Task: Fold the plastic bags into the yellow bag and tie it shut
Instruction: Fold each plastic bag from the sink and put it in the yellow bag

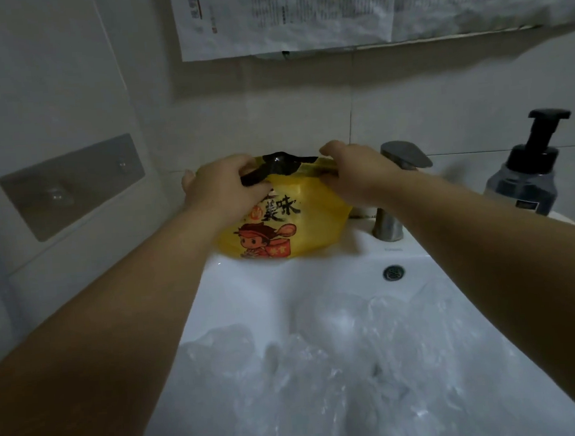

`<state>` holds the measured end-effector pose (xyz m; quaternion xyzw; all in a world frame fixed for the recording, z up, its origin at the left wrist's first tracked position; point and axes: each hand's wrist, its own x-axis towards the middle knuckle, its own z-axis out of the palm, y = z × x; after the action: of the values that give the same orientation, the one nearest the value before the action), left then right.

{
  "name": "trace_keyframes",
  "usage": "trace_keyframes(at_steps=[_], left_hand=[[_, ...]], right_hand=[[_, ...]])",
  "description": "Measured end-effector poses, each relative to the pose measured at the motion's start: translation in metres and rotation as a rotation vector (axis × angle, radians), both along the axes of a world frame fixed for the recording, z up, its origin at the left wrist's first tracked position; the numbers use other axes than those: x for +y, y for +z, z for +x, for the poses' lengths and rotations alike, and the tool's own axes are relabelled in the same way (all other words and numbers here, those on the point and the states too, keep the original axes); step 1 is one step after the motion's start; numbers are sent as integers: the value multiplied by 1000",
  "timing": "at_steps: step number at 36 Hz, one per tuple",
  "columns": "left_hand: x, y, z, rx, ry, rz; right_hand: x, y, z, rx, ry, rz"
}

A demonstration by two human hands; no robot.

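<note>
1. While it sits on the back rim of the sink (250, 288), the yellow bag (314, 229) shows black plastic (277, 165) at its mouth.
2. The left hand (224, 184) and right hand (361, 173) grip its top, fingers curled.
3. Clear bags (340, 367) lie at 6 o'clock, the faucet (406, 156) at 3.

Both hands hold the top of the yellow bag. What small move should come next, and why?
Probably the left hand should press the black bag down into the yellow bag while the right hand holds the rim. The black plastic sticks out of the mouth, and clear bags lie in the sink, so tying seems too early.
</note>
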<state>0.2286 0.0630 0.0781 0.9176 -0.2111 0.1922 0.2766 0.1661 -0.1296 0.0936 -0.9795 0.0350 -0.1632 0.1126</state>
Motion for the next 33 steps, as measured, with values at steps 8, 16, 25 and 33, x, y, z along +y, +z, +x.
trace_keyframes(at_steps=[8,16,25,33], left_hand=[[10,10,-35,-48,-22,-202],[19,13,-78,-126,38,-184],[27,-35,-141,192,-26,-296],[26,-83,-172,445,-68,-415]], right_hand=[[11,5,-41,-130,27,11],[29,-6,-97,-214,51,31],[58,-63,-132,92,98,320],[78,-132,-150,521,-23,858]])
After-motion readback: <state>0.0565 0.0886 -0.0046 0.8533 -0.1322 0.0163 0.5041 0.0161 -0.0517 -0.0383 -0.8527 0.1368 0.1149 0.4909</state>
